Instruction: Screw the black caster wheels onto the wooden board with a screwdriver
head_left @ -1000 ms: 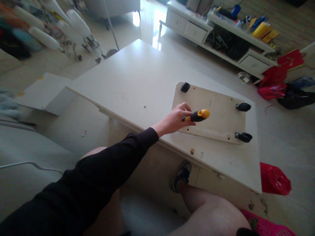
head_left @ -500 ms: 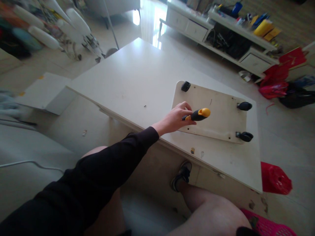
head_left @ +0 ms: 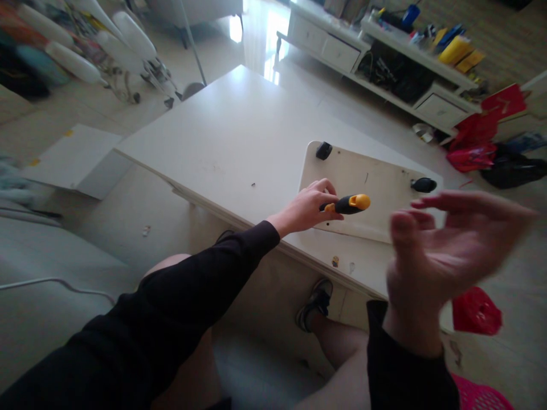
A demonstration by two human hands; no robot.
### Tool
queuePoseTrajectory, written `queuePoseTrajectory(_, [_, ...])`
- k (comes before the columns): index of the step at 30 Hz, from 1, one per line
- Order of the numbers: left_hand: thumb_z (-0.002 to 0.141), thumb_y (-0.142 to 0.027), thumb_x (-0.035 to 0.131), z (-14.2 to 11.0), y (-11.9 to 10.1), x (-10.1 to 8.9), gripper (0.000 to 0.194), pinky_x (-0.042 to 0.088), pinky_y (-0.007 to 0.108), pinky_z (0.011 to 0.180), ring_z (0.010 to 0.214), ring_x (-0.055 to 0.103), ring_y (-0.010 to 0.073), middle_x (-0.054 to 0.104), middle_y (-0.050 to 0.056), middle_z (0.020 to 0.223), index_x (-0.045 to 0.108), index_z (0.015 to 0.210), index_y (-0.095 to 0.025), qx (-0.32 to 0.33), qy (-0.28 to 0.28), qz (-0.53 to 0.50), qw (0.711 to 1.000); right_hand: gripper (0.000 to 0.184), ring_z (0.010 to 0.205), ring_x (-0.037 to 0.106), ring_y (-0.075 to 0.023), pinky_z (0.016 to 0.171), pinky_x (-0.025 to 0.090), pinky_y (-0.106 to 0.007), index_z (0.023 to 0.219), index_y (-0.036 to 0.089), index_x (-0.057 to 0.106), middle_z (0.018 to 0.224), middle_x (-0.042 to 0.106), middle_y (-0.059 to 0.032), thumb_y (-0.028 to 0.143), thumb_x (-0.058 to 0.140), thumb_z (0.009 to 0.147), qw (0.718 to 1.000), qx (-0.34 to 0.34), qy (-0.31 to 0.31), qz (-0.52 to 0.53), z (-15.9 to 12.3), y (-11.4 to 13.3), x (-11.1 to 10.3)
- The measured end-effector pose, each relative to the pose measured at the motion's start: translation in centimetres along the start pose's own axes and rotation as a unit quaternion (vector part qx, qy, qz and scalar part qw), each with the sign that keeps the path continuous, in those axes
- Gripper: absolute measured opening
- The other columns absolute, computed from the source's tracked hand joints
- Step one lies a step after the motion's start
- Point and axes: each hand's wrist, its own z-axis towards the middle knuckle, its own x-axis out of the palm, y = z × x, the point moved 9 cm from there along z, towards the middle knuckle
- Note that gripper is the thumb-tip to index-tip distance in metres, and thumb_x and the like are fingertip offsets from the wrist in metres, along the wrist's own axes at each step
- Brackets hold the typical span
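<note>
My left hand [head_left: 308, 205] reaches over the near edge of the white table [head_left: 239, 136] and is closed round a black and yellow screwdriver [head_left: 348, 204]. The tool lies across a pale wooden board [head_left: 367, 182] with black casters [head_left: 323, 150] at its corners. My right hand [head_left: 444, 250] is raised in front of the board's right end, blurred by motion, with its fingers stretched out and nothing in it. It hides the board's near right corner.
A red plastic bag [head_left: 475, 311] lies on the floor right of the table. A white cabinet [head_left: 384, 62] with clutter stands at the back. A flat white panel [head_left: 77, 162] lies on the floor at left. My knees and one foot [head_left: 314, 304] are below the table edge.
My right hand has come up into view at the right, in front of the board. My left hand and the screwdriver have barely moved.
</note>
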Motion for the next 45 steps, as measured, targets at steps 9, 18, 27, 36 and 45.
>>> queuePoseTrajectory(9, [0.098,-0.041,0.077,-0.3,-0.8,0.4,0.023,0.053,0.038,0.089,0.099,0.062,0.0221,0.062,0.009,0.113,0.084,0.109,-0.023,-0.004,0.024,0.062,0.998,0.037,0.088,0.063,-0.0184,0.070,0.059,-0.034,0.100,0.021,0.066,0.098,0.062,-0.0023,0.036,0.092,0.078,0.986,-0.035,-0.010,-0.160,-1.2,-3.0,3.2])
queuePoseTrajectory(18, [0.081,-0.011,0.078,-0.9,1.2,-2.0,0.058,0.053,0.036,0.094,0.104,0.064,0.0220,0.061,0.012,0.130,0.070,0.138,-0.021,-0.102,0.061,0.113,0.987,0.038,0.101,0.076,-0.0208,0.084,0.068,-0.039,0.115,0.022,0.066,0.108,0.072,-0.0038,0.039,0.086,0.087,0.996,0.048,-0.064,-0.043,-3.7,-6.7,3.0])
queuePoseTrajectory(27, [0.092,-0.015,0.057,-3.9,6.7,-0.6,0.031,0.045,0.029,0.071,0.077,0.062,0.0184,0.075,0.009,0.091,0.081,0.112,-0.012,-0.380,0.107,0.048,0.918,0.038,0.117,0.074,-0.0237,0.094,0.070,-0.044,0.135,0.032,0.071,0.122,0.064,-0.0073,0.021,0.069,0.098,1.000,-0.009,-0.021,0.011,-4.1,-6.2,3.7])
queuePoseTrajectory(36, [0.086,-0.019,0.057,-5.2,7.8,1.4,0.031,0.045,0.025,0.062,0.065,0.059,0.0141,0.070,0.005,0.087,0.079,0.107,-0.014,-0.465,0.093,-0.120,0.872,0.040,0.116,0.070,-0.0244,0.091,0.068,-0.046,0.132,0.029,0.069,0.122,0.069,-0.0076,0.022,0.076,0.094,0.996,-0.066,-0.033,-0.050,-3.7,-5.2,3.4])
queuePoseTrajectory(45, [0.092,-0.019,0.054,-6.0,7.9,1.8,0.036,0.045,0.024,0.060,0.055,0.053,0.0111,0.070,0.003,0.080,0.075,0.120,-0.014,-0.509,0.066,-0.166,0.842,0.039,0.123,0.073,-0.0248,0.103,0.066,-0.050,0.135,0.028,0.065,0.130,0.072,-0.0081,0.016,0.067,0.098,1.000,-0.005,-0.027,-0.004,-4.3,-6.1,3.3])
